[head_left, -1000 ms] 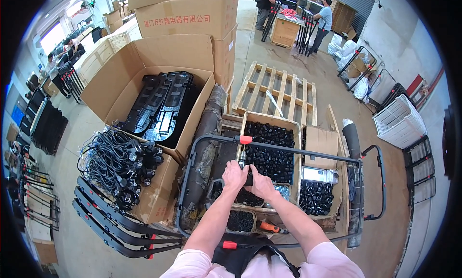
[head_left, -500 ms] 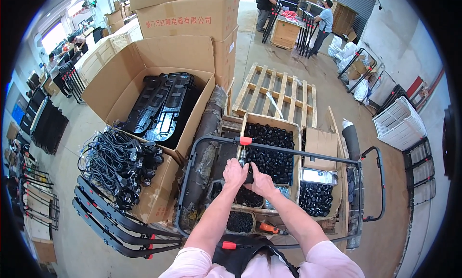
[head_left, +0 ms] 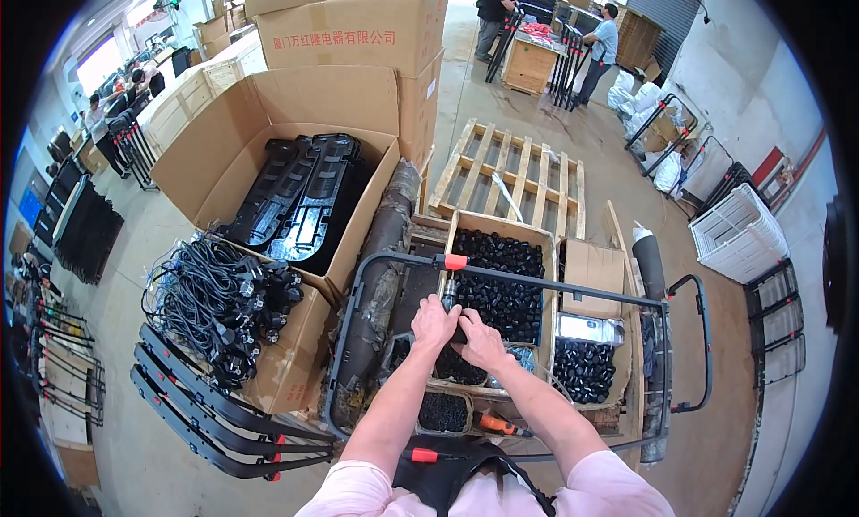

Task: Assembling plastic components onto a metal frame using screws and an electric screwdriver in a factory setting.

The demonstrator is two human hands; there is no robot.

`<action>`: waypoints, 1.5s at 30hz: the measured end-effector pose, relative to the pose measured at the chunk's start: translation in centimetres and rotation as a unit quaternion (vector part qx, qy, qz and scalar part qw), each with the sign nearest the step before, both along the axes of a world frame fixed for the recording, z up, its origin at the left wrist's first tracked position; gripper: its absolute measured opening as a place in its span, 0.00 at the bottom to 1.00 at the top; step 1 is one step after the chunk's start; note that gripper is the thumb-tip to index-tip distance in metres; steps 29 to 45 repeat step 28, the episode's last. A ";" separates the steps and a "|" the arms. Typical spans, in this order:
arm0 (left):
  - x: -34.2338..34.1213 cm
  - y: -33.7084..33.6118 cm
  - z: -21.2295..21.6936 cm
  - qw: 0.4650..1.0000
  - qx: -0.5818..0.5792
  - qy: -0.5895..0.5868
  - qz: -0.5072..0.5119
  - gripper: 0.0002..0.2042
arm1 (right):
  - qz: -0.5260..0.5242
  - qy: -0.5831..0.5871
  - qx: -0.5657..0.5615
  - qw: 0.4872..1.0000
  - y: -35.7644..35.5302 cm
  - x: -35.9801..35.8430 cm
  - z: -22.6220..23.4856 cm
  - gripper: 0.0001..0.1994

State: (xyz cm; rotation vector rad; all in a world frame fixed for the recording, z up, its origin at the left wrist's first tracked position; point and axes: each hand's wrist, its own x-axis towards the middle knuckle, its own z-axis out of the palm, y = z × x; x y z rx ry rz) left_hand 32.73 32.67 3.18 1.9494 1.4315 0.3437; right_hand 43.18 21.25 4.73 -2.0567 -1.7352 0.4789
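Both my hands close round a dark power screwdriver (head_left: 450, 290), whose metal front end points away from me. That end meets, or lies just below, a red fitting (head_left: 456, 262) on the far bar of a black tubular frame (head_left: 577, 290). My left hand (head_left: 431, 323) wraps the tool from the left. From the right, my right hand (head_left: 483, 341) grips its rear part. Much of the tool's body is hidden by my fingers. The frame loops round my arms, and a second red fitting (head_left: 425, 455) sits on its near bar by my apron.
Under the frame stand a wooden bin of black knobs (head_left: 501, 275), a tub of small screws (head_left: 445, 413) and an orange-handled tool (head_left: 501, 424). To the left are a carton of black panels (head_left: 385, 172), bundled cables (head_left: 215, 302) and curved black bars (head_left: 215, 423). A pallet (head_left: 510, 172) lies beyond.
My hands and the screwdriver keep nearly the same place on the frame. The whole view has shifted very slightly to the left.
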 end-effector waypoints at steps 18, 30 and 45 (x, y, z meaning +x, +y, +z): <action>-1.1 -1.1 -0.3 1.000 -0.001 -0.012 -0.012 0.29 | -0.003 0.007 -0.018 1.000 -1.3 -0.8 -0.5 0.31; -1.9 -2.0 -0.4 1.000 0.017 -0.010 -0.005 0.28 | -0.015 -0.004 -0.025 1.000 -2.3 -2.1 0.1 0.33; -1.9 -2.0 -0.4 1.000 0.017 -0.010 -0.005 0.28 | -0.015 -0.004 -0.025 1.000 -2.3 -2.1 0.1 0.33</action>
